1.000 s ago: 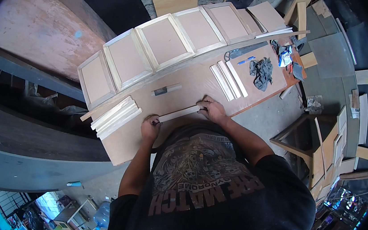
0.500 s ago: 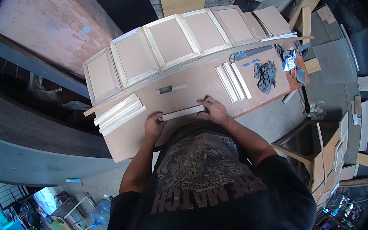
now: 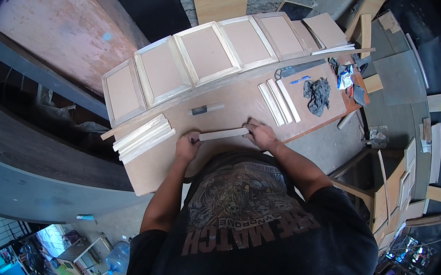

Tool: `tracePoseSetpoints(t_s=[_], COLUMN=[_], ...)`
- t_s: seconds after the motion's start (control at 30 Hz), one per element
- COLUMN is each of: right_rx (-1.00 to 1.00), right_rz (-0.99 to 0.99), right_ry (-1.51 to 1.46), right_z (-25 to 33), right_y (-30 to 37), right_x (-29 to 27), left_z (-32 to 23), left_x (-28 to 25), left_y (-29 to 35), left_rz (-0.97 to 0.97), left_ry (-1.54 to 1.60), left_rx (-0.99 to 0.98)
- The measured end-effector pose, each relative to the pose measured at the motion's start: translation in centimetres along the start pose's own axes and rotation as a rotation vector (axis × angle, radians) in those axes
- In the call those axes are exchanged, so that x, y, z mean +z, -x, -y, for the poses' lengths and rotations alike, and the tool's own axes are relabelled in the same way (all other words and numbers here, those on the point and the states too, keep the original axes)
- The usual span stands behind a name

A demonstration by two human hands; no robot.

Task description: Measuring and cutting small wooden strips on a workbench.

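A short pale wooden strip (image 3: 224,134) lies crosswise between my hands, close to my body. My left hand (image 3: 188,145) grips its left end with closed fingers, and my right hand (image 3: 260,134) pinches the right end. Beyond the strip a small wooden block with a dark band (image 3: 206,108) rests on the brown board (image 3: 180,166). To the left sits a stack of pale wooden strips (image 3: 143,137). Three more strips (image 3: 279,102) stand apart on the right, lying nearly lengthwise away from me.
Several framed panels (image 3: 207,51) lean in a row along the back. A handsaw (image 3: 302,67), a blue pen (image 3: 300,80) and a crumpled dark cloth (image 3: 317,97) lie at the right. A long wooden rail (image 3: 236,78) runs in front of the panels.
Both hands and the strip have shifted slightly right in the picture. The strip looks more level, and my right fingers have closed in tighter around its end.
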State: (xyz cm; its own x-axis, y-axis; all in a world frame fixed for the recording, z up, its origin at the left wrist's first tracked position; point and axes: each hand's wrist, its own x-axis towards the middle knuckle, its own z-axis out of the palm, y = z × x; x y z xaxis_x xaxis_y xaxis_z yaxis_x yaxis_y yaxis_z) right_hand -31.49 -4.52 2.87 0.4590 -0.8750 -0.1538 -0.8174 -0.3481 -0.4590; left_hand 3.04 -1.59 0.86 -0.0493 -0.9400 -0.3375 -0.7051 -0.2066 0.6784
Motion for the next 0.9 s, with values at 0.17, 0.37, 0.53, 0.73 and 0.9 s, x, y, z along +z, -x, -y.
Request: tracePoseSetpoints(t_s=[0.17,0.37,0.53,0.73,0.9], right_rx=[0.008,0.03,0.038,0.031,0.043], right_rz=[-0.03,-0.037,-0.028,-0.031,-0.03], right_ry=[-0.038,-0.06,-0.078,-0.089,-0.109], right_z=[-0.2,-0.1,-0.3,-0.3,-0.1], right_y=[0.5,0.7,0.6,0.7,0.7], right_x=[-0.3,-0.6,-0.5,-0.5,-0.7], left_z=[-1.7,-4.4,-5.7,-5.6,-5.7], left_x=[-0.6,-2.0,-3.0,-3.2,-3.3], left_y=[-0.5,-0.6,-0.5,-0.6,-0.7], left_rz=[0.004,0.025,0.049,0.049,0.043], left_ry=[0.388,0.464,0.444,0.421,0.419], left_rx=[0.002,0.05,0.042,0.056,0.074])
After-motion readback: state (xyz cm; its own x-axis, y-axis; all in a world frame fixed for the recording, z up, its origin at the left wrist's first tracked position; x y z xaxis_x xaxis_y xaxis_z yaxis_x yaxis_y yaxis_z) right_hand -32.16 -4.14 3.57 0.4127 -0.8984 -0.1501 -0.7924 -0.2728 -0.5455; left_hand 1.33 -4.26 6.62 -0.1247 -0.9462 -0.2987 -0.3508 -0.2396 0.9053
